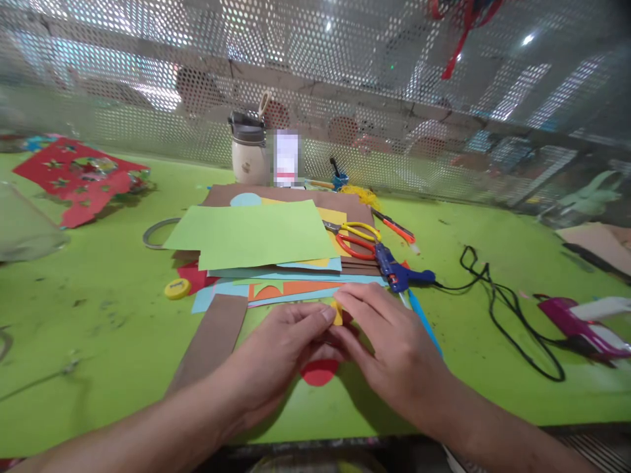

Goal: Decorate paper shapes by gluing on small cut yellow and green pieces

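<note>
Both hands meet above the green tabletop, close to its front edge. My left hand (296, 338) pinches a small yellow piece of paper (337, 313) between thumb and fingers. From the other side, the fingertips of my right hand (389, 332) close on the same piece. Just below the fingers a red rounded paper piece (319, 372) shows, its upper part hidden by the hands. A brown paper strip (217, 335) lies beside my left forearm. Behind the hands are orange (296, 290) and light blue paper strips.
Stacked coloured sheets (256, 230) lie beyond, with scissors (355, 240) and a blue glue gun (399, 269) at their right. Its black cord (497, 309) loops rightward near a purple tool (582, 325). A yellow tape roll (177, 288) sits left; a jar (248, 151) stands at the back.
</note>
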Tool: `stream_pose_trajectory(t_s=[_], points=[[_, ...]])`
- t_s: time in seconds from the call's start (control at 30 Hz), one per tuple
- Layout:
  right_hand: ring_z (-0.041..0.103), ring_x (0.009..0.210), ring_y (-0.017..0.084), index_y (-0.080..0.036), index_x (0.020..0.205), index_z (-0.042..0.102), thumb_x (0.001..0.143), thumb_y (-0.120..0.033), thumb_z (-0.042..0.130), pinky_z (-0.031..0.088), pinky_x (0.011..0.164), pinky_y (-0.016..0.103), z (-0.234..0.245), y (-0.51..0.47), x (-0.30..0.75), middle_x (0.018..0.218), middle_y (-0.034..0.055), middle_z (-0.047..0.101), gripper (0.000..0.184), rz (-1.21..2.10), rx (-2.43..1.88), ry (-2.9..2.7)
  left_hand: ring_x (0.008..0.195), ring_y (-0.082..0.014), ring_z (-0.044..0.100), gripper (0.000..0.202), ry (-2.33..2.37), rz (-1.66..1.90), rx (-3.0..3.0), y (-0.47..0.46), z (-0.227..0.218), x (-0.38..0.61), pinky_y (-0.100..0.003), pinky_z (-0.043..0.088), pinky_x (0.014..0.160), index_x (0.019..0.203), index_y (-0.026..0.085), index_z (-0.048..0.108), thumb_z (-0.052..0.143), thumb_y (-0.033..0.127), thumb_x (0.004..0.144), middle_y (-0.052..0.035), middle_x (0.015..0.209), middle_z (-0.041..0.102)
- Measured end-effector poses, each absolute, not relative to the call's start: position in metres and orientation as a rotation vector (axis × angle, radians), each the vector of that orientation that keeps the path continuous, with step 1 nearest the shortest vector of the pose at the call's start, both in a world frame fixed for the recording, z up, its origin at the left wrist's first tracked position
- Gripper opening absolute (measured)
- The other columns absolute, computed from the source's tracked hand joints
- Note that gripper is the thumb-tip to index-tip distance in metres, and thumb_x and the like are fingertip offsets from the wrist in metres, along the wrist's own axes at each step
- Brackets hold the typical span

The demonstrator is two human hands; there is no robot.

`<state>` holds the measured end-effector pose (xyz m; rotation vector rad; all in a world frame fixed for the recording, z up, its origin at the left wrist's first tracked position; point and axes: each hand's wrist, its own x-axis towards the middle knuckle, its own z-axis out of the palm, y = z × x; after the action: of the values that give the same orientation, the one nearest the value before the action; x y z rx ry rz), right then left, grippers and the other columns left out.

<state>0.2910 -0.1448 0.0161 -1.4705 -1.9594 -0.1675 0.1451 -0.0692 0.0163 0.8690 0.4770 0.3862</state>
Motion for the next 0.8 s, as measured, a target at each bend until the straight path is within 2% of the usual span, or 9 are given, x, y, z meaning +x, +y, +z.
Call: stream_pose_trajectory(t_s=[0.3, 0.53, 0.6, 0.8], points=[[0.063, 0.099, 0.028, -0.006, 0.109, 0.065, 0.095, -0.015, 0.057, 0.055, 0.087, 0.044, 0.015, -0.145, 0.293, 0.106, 0.0174, 0.067, 0.019, -0.117, -1.509, -1.958, 0.072, -0.0170, 0.062, 0.025, 0.524, 0.352, 0.910, -0.066, 0.013, 0.147, -0.030, 0.050, 0.075, 0.078, 0.009, 0.071, 0.070, 0.033, 0.085, -0.0088, 0.074, 0.070], [0.061, 0.101, 0.028, -0.009, 0.114, 0.061, 0.094, -0.020, 0.060, 0.055, 0.088, 0.044, 0.015, -0.149, 0.292, 0.111, 0.0168, 0.066, 0.024, -0.046, -1.544, -1.927, 0.075, -0.0167, 0.064, 0.016, 0.567, 0.414, 0.804, -0.065, 0.013, 0.145, -0.029, 0.051, 0.076, 0.081, 0.010, 0.069, 0.072, 0.025, 0.084, -0.0093, 0.081, 0.072], [0.060, 0.102, 0.029, -0.007, 0.114, 0.061, 0.095, -0.018, 0.058, 0.055, 0.088, 0.045, 0.014, -0.150, 0.291, 0.109, 0.0182, 0.066, 0.023, -0.135, -1.523, -1.936, 0.076, -0.0164, 0.064, 0.014, 0.571, 0.438, 0.759, -0.064, 0.013, 0.145, -0.029, 0.051, 0.078, 0.082, 0.010, 0.070, 0.073, 0.023, 0.084, -0.0091, 0.082, 0.072], [0.059, 0.101, 0.035, 0.006, 0.117, 0.063, 0.094, -0.017, 0.057, 0.057, 0.082, 0.052, 0.010, -0.148, 0.282, 0.112, 0.0268, 0.067, 0.034, -0.353, -1.513, -2.040, 0.067, -0.0158, 0.064, 0.020, 0.500, 0.439, 0.753, -0.063, 0.014, 0.147, -0.027, 0.051, 0.068, 0.084, 0.009, 0.072, 0.075, 0.029, 0.082, -0.0087, 0.078, 0.072]])
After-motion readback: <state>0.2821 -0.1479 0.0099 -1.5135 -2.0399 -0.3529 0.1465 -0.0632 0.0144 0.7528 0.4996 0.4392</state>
